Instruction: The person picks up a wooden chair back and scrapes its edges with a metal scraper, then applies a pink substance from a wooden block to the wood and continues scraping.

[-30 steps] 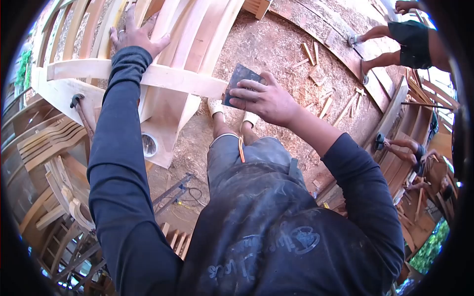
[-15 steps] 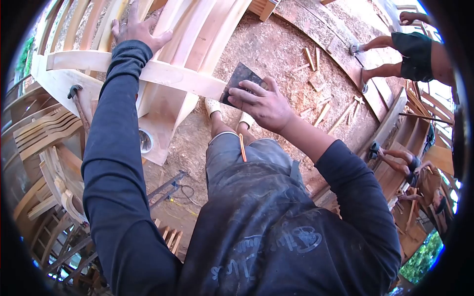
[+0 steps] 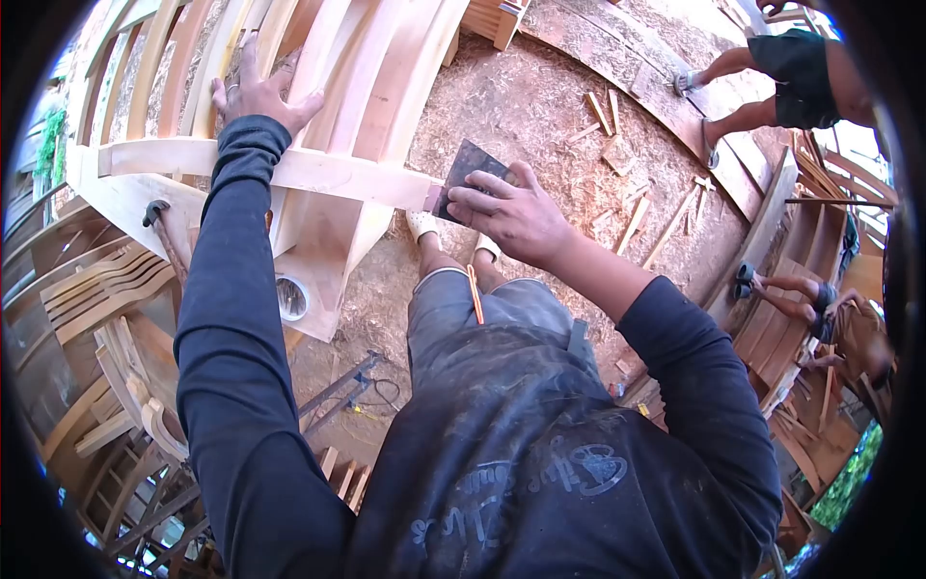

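Note:
My left hand (image 3: pixel 265 95) rests with spread fingers on the upright slats (image 3: pixel 323 53) of a pale wooden frame, a ring on one finger. A curved wooden rail (image 3: pixel 333 172) crosses the slats just below it. At the rail's right end, my right hand (image 3: pixel 521 220) grips a dark square sheet of sandpaper (image 3: pixel 475 162), with fingers bent over its face and the thumb at its edge. The sheet's left edge overlaps the rail end in this view. A roll of tape (image 3: pixel 291 298) lies on the frame's lower panel, and a hammer (image 3: pixel 166 236) leans at its left.
Wood shavings and offcuts (image 3: pixel 632 224) litter the ground (image 3: pixel 550 125). Cut curved wood parts (image 3: pixel 101 289) are stacked at left. A clamp (image 3: pixel 342 391) lies near my legs. One person (image 3: pixel 796 82) stands at upper right; another person (image 3: pixel 858 328) is bent low at far right.
The view has shifted slightly, so the frame appears a little lower and the ground items further left. Both hands keep nearly the same hold. The person at upper right has shifted partly out of view.

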The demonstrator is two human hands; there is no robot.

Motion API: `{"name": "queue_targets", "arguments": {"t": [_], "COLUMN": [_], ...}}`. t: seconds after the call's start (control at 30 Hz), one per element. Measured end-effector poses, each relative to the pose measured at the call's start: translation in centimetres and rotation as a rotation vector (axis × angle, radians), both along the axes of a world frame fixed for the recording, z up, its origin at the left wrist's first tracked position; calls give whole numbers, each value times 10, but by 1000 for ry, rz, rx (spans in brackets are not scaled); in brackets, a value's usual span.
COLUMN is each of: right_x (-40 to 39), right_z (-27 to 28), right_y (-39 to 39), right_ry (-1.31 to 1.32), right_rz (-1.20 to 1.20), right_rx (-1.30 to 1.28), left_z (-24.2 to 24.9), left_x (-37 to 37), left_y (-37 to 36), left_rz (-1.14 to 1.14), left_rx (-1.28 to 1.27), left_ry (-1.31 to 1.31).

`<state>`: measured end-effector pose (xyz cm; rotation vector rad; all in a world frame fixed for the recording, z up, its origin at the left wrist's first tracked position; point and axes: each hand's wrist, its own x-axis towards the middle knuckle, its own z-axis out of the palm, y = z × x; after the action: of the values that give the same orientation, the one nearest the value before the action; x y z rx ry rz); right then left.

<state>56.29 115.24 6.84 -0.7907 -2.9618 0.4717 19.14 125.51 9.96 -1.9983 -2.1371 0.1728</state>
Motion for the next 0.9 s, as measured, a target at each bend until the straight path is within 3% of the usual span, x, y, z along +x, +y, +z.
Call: {"name": "queue_targets", "arguments": {"t": [0.23, 0.33, 0.53, 0.63, 0.67, 0.9], "right_x": [3, 0, 2, 4, 4, 9], "right_z": [8, 8, -1, -1, 1, 13], "right_y": [11, 20, 21, 20, 20, 13], "right_ry": [61, 90, 21, -11, -8, -12], "right_rz": [-12, 16, 44, 54, 55, 15], "right_rx": [47, 77, 59, 45, 33, 2], "left_z": [0, -5, 10, 10, 12, 11], "left_x": [-6, -8, 2, 5, 6, 7], "left_y": [2, 0, 1, -1, 0, -1], "left_rz": [46, -17, 55, 1, 55, 32], "left_rx": [-53, 74, -73, 27, -72, -28], "left_ry": [12, -76, -95, -107, -98, -87]}}
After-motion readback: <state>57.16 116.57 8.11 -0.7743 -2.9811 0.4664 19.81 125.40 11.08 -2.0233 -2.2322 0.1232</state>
